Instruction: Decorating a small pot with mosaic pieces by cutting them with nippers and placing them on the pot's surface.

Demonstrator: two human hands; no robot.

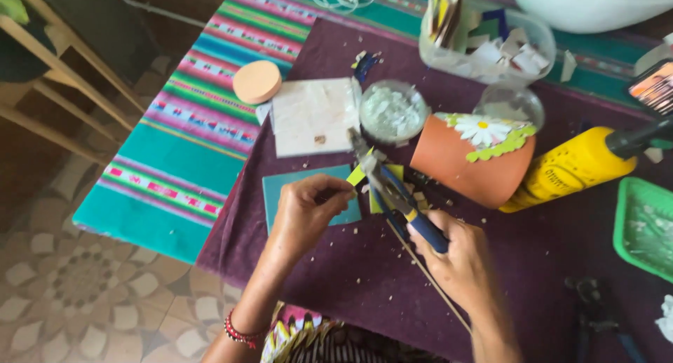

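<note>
Bench under purple cloth: left hand (305, 212) fingers pinch brittle yellow chip (357, 175) by its edge; right hand (459, 261) closed on nippers (392, 195).

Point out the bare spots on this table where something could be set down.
The striped cloth lies mostly bare left of the teal tile, below the round cork disc. The purple cloth is free between the right hand and the green tray. It is crowded around the clay pot, glass bowl and yellow bottle.
</note>
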